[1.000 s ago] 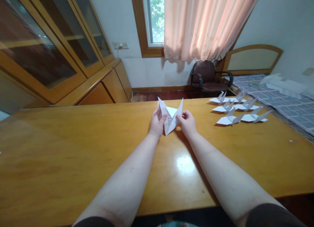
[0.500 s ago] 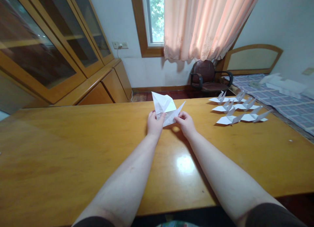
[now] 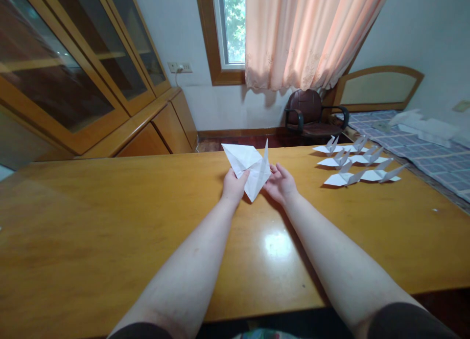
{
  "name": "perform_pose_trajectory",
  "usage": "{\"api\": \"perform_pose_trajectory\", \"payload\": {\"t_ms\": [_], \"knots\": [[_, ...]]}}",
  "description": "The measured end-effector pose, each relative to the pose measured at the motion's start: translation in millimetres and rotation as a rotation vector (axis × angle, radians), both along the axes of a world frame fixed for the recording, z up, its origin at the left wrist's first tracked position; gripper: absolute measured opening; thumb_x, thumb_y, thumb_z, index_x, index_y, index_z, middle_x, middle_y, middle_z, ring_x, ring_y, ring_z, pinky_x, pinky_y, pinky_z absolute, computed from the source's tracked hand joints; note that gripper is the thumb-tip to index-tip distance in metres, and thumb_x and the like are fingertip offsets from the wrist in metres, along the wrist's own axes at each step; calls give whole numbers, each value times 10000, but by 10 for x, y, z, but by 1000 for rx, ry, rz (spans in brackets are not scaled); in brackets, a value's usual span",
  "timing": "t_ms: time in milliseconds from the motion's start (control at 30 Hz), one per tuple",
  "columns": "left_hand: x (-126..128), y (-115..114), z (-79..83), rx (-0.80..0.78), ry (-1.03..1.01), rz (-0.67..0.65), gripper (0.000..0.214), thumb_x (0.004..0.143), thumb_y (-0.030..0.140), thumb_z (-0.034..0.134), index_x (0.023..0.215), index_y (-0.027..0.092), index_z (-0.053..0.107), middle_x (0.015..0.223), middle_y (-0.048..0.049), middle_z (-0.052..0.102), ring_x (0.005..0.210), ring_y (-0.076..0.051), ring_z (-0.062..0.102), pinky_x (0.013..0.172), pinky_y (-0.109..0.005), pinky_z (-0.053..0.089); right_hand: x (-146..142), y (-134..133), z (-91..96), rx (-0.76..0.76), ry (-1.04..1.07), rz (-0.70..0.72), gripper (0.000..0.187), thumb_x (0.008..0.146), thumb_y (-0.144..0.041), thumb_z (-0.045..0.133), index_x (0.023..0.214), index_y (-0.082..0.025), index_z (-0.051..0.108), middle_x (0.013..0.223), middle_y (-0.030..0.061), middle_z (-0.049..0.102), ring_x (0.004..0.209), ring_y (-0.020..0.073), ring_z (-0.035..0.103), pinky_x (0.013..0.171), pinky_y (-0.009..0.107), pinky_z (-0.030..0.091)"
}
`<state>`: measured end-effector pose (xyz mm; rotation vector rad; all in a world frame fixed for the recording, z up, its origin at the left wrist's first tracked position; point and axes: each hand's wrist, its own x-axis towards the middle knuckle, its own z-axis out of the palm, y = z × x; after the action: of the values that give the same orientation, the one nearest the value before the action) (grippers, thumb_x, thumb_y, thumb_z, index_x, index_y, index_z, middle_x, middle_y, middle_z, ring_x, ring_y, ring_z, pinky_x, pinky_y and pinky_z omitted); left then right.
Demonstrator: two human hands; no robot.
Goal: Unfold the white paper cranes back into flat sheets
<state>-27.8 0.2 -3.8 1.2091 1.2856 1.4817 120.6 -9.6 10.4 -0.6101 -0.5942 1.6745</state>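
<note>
A partly folded sheet of white paper [image 3: 244, 158], with creases and pointed corners, is held above the far side of the wooden table [image 3: 147, 221]. My left hand [image 3: 235, 185] pinches its lower left part, thumb on top and fingers underneath. One narrow flap of the paper stands up on the right. Beside that flap is my right hand [image 3: 281, 183], palm turned up and fingers loosely apart. Its fingertips are partly behind the paper's edge, so I cannot tell whether they touch it.
Several folded paper cranes [image 3: 341, 176] stand in rows on the table's far right. Beyond the table are a brown armchair [image 3: 310, 114], a bed [image 3: 404, 138] with a checked cover, and a glass-door cabinet [image 3: 121, 99]. A tiny white scrap [image 3: 434, 210] lies near the right edge.
The paper has turned in my left hand, its right flap now upright and its lower point nearer me. My right hand has let go of the flap and opened, palm up.
</note>
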Motion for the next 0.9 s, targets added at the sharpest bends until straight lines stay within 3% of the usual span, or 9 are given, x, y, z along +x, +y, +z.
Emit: {"api": "perform_pose_trajectory", "payload": {"t_ms": [167,367,533,733,900], "knots": [[24,2,-44,9,-65,-136,382,670,283,707,1023,154,640,1088,-114,677,1040,-253,619,917,-365,470,22,15,4,31,30,99,385,748,-526,566,946,-198,605,961,87,689,984,294,608,876,495,462],[19,-9,-45,30,-28,-149,419,665,295,711,1051,155,627,1122,-117,661,1061,-253,609,929,-365,466,1,34,4,1,3,113,366,754,-447,572,1009,-187,611,1023,81,686,1046,284,594,911,464,458],[13,-28,-34,54,39,-136,414,674,276,704,1062,163,612,1115,-107,663,1022,-240,622,895,-355,482,5,60,-3,-14,-8,92,486,760,-585,500,980,-169,620,989,104,692,1061,304,586,894,481,465],[18,-26,-33,-22,5,-147,316,680,294,695,959,150,661,1010,-102,703,953,-258,648,842,-357,503,-23,71,6,3,-22,87,379,775,-466,524,993,-173,625,996,80,697,1039,280,601,905,452,465],[6,-2,-28,-91,-89,-69,311,694,368,687,911,145,684,976,-106,714,947,-261,655,825,-351,509,-34,46,10,7,-7,106,308,767,-411,558,964,-188,635,982,64,702,1010,269,613,911,448,466]]}}
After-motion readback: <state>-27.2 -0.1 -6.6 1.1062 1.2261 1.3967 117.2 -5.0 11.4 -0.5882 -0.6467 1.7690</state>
